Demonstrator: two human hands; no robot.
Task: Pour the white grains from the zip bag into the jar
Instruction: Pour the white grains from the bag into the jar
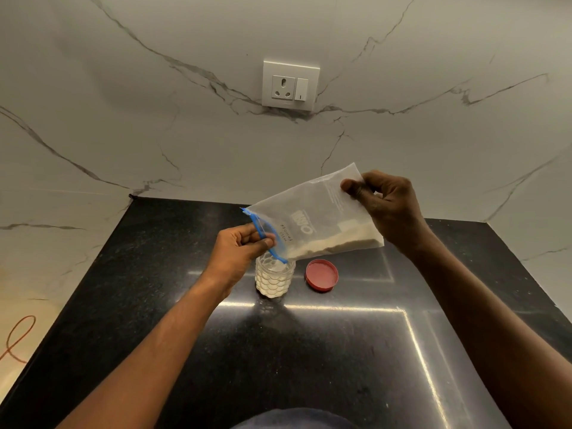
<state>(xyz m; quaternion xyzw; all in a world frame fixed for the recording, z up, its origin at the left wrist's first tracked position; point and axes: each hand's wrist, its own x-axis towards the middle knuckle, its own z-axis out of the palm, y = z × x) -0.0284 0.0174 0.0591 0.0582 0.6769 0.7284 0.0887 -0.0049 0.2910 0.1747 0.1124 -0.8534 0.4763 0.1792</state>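
Observation:
A clear zip bag (pixel 312 218) with a blue zip strip is held tilted over the jar, its open mouth at the lower left. White grains (pixel 334 243) lie along the bag's lower edge, reaching down to the mouth. My left hand (pixel 238 252) pinches the blue zip edge just above the jar. My right hand (pixel 387 205) grips the raised bottom corner of the bag. The clear textured jar (pixel 275 280) stands open on the black counter, partly filled with white grains, its rim partly hidden by the bag's mouth and my left hand.
A red lid (pixel 322 275) lies flat on the black counter (pixel 309 351) just right of the jar. A marble wall with a white socket plate (pixel 290 85) rises behind. An orange cord (pixel 18 339) lies off the counter's left edge.

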